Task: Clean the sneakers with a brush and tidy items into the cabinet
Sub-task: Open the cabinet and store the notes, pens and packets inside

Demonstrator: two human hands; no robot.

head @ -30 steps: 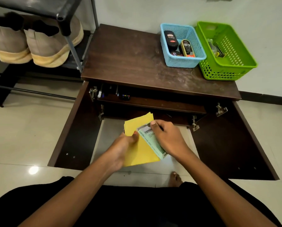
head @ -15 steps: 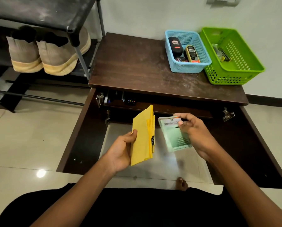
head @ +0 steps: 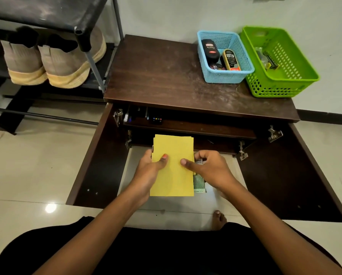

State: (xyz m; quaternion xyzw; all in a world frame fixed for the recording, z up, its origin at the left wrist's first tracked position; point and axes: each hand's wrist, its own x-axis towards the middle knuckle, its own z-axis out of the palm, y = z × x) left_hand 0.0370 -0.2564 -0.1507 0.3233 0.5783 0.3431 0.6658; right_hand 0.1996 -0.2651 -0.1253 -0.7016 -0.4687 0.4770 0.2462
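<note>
A stack of yellow envelopes (head: 173,165) is held flat in front of the open dark wood cabinet (head: 166,76). My left hand (head: 148,171) grips its left edge, thumb on top. My right hand (head: 211,169) pinches the right edge, thumb on the yellow face, and also holds a pale green packet (head: 199,182) tucked under the stack, with only a strip showing. Both cabinet doors (head: 98,167) lie swung open. A pair of beige sneakers (head: 47,62) stands on the black shoe rack (head: 47,14) at left.
On the cabinet top sit a blue basket (head: 225,76) with shoe polish containers and a green basket (head: 281,84) with small items. Inside the cabinet a shelf (head: 186,130) holds a remote and small things. My bare toes (head: 217,217) show on the tiled floor.
The envelopes and the green packet were held apart in separate hands. Now they are brought together, the yellow stack turned flat over the packet, both hands on it.
</note>
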